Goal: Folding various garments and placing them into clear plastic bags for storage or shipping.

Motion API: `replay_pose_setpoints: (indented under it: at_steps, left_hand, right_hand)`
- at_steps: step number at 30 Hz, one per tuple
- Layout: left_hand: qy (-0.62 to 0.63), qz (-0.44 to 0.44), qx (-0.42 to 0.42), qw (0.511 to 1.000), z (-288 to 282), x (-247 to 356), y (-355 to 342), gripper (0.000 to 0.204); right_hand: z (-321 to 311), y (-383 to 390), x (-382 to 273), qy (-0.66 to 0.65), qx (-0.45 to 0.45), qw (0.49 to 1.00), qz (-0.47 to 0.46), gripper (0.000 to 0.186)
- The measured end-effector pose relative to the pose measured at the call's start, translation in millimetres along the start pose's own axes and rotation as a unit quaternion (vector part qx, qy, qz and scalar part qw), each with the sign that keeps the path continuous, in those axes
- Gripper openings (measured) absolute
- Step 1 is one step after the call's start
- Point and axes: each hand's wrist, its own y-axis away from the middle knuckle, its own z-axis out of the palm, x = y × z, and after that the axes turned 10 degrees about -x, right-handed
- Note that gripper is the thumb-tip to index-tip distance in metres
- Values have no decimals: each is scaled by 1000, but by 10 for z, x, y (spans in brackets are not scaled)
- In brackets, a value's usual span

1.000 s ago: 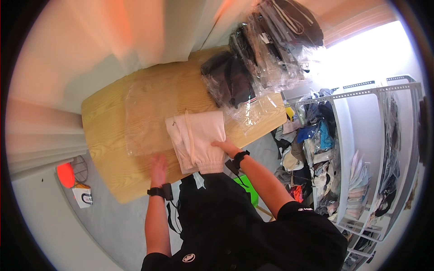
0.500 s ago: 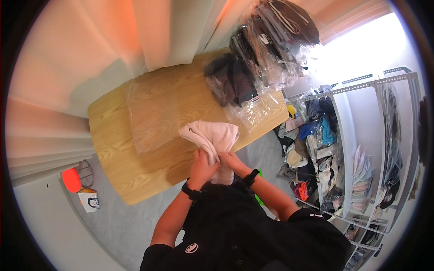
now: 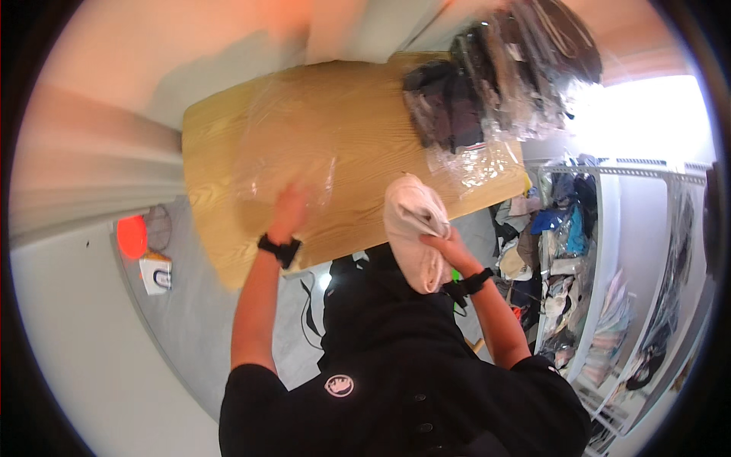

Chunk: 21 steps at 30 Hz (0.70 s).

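Observation:
A folded pale pink garment (image 3: 415,228) is held upright in front of my body, off the table's near edge. My right hand (image 3: 451,250) grips it from the right side, with the thumb across the cloth and the other fingers hidden behind it. My left hand (image 3: 289,212) is over the table at the near edge of a clear plastic bag (image 3: 282,164) lying flat. Motion smears its fingers, so whether they pinch the plastic does not show.
The wooden table (image 3: 365,114) carries a stack of dark garments in clear bags (image 3: 518,72) at its back right. To the right stands a metal shelf rack (image 3: 609,228) full of clothes. A red round object (image 3: 132,236) and a white box (image 3: 156,274) stand on the floor at left.
My left hand has let go of the garment and moved left to the plastic bag. The garment, now in my right hand alone, is folded smaller and turned upright. The view has shifted.

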Motion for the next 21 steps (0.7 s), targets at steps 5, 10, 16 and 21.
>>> replay_pose_setpoints:
  at_steps: [5,10,16,21]
  left_hand:
    - [-141,22,136,980,110,-902,51,33]
    - [-12,8,105,994,47,-736,53,17]
    - [118,2,136,984,-297,-21,127,12]
    - [642,93,110,753,-735,324,337,21]
  right_hand:
    - [-147,148,-110,145,-74,987,-8,41]
    - [-32,191,-216,214,-111,970,-27,40]
    - [214,174,-476,302,-195,931,-60,47]
    - [333,294,-682,279,-209,935,-60,48]
